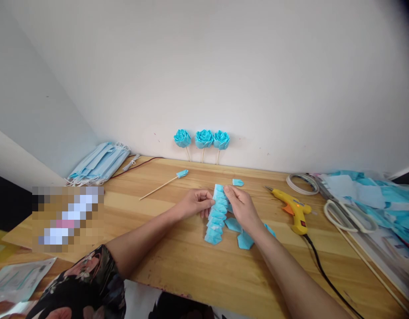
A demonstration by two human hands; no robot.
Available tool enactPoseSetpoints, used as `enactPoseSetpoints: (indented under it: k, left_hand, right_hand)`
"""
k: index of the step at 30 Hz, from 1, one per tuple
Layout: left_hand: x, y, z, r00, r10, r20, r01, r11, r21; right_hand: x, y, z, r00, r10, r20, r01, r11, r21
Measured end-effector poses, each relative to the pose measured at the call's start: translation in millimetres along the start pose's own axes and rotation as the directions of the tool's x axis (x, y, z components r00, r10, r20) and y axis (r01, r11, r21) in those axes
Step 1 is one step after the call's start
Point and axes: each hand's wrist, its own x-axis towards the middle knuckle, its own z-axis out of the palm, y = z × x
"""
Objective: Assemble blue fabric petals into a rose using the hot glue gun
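From my remote seat, the long, light-blue, pleated fabric-like strip (218, 219) points lengthwise away from me over the pale wooden tabletop (178, 261), near end free; my left hand (195, 204), nearer its middle, pinches the left edge; my right hand (243, 206) pinches its far right corner.

The pleated strip (218, 217) looked like soft, matt cloth; the flowers (204, 139) were crinkled, of similar fabric; the tabletop (178, 261) was smooth wood with a faint sheen; the glue gun (292, 205) was smooth plastic; the scissors (340, 209) were metal-bladed and plastic-handled.
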Motion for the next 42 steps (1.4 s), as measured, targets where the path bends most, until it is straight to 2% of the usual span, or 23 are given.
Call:
enactPoseSetpoints:
  k: [4,7,12,17,20,24,26,30,34,39,42]
  left_hand:
    - [1.5,0.4,-3.4,0.997,0.018,-0.071,-0.021,0.998,-0.053]
    - [2.3,1.0,-4.0,0.996,0.029,-0.084,-0.037,0.995,-0.094]
    - [2.5,0.6,-2.1,0.999,0.025,-0.048,-0.032,0.988,-0.153]
    - [1.7,-1.2,-2.4,1.000,0.010,0.007,-0.009,0.996,-0.094]
    - [0.8,-1.1,-2.5,1.000,0.029,-0.011,-0.030,0.996,-0.079]
    - [0.5,0.8,-2.5,0.996,0.053,-0.067,-0.059,0.994,-0.089]
    - [0.6,1.6,-2.5,0.994,0.064,-0.084,-0.072,0.993,-0.089]
    - [0.8,1.1,-1.9,0.995,0.073,-0.072,-0.080,0.992,-0.101]
    - [1.1,0.0,-1.2,0.997,0.061,-0.047,-0.068,0.987,-0.145]
    - [1.4,-0.8,-0.7,0.998,0.055,-0.009,-0.055,0.994,-0.089]
    - [1.4,-1.6,-0.3,0.997,0.061,-0.042,-0.064,0.995,-0.079]
  right_hand:
    - [0.7,1.0,1.7,0.997,0.047,0.067,-0.054,0.992,0.112]
    - [1.1,5.5,2.8,0.993,0.095,0.068,-0.101,0.991,0.086]
    - [0.2,8.1,0.2,0.999,0.051,0.020,-0.050,0.998,-0.024]
    - [-1.4,2.2,0.1,1.000,0.010,0.001,-0.010,0.992,-0.127]
    - [-1.5,0.3,1.0,1.000,-0.002,-0.021,0.000,0.995,-0.101]
    - [-0.8,0.7,1.6,0.999,-0.001,0.053,-0.001,0.999,0.033]
    - [-0.7,2.1,2.1,0.996,0.014,0.089,-0.018,0.999,0.050]
    - [-0.7,4.7,2.2,0.994,0.053,0.094,-0.048,0.997,-0.054]
    - [-0.5,2.6,0.4,0.998,0.029,0.050,-0.021,0.988,-0.156]
    - [-1.2,-1.0,-0.5,1.000,-0.023,0.021,0.026,0.985,-0.170]
    - [-1.8,1.5,1.5,1.000,-0.013,0.012,0.015,0.990,-0.138]
